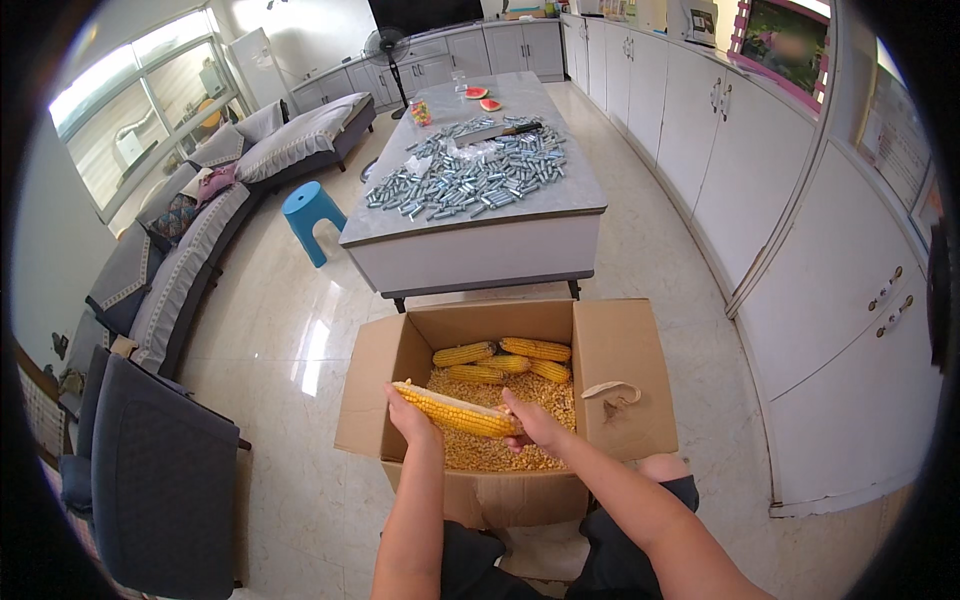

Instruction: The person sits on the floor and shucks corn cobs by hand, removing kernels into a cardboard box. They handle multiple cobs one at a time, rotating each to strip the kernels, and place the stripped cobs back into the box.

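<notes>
Between my two hands lies an ear of corn, held over the box and slightly tilted, its right end lower. A pale strip without kernels runs along its upper side. My left hand is closed around the left end. At the right end, the fingers of my right hand grip the cob. Below is an open cardboard box with loose yellow kernels spread over its bottom. Several whole ears of corn rest on the kernels along the box's far side.
Dried husk strips lie on the box's right flap. Beyond the box stands a grey table bearing a heap of metal bolts, a knife and watermelon slices. A blue stool and grey armchair are left, white cabinets right.
</notes>
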